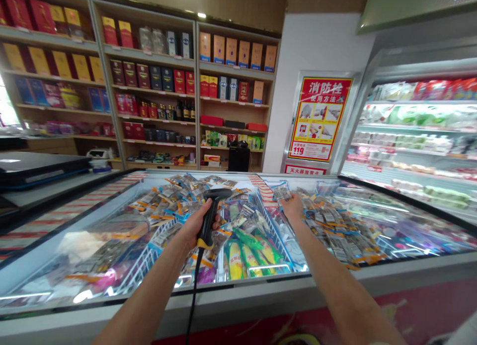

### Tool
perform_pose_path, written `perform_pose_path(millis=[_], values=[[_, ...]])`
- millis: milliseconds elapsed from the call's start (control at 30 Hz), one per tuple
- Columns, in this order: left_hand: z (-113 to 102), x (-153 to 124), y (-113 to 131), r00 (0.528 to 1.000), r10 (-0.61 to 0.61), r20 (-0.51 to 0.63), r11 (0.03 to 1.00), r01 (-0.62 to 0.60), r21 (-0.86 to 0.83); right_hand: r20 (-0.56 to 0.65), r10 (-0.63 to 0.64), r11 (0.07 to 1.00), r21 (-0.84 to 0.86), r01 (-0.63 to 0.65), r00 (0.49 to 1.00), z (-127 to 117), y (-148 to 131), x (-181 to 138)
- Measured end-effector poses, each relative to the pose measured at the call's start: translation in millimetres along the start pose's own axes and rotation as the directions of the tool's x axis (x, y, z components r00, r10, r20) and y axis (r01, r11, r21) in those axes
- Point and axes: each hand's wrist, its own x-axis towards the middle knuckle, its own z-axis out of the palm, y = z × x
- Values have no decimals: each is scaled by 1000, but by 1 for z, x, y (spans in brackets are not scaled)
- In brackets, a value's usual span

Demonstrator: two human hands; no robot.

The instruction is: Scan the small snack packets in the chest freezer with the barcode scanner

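Note:
My left hand (196, 224) is wrapped round the handle of a black and yellow barcode scanner (218, 193), whose cord hangs down over the freezer's front edge. The head of the scanner points to the right. Further right, my right hand (293, 208) is closed on the edge of a small clear packet (280, 191) with blue trim. Piles of similar packets with orange and blue edges lie on both sides, a left pile (160, 201) beyond the scanner and a right pile (331, 225) beside my right forearm. What the packets contain is too small to make out.
A chest freezer (261, 288) with a glass top spans the front. Through the glass show white wire baskets (278, 235) and green-and-yellow corn bags (246, 258). A dark flat device (40, 168) stands at left. Shelves of boxes (149, 76) and a lit cooler (417, 136) stand behind.

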Motion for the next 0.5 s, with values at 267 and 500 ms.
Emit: perform_pose_path(millis=[267, 500], values=[[-22, -19, 12, 987, -11, -159, 996, 25, 87, -75, 109, 983, -142, -119, 991, -34, 35, 30], [-41, -24, 15, 982, 27, -188, 998, -14, 68, -71, 8, 994, -109, -16, 997, -14, 1, -3]])
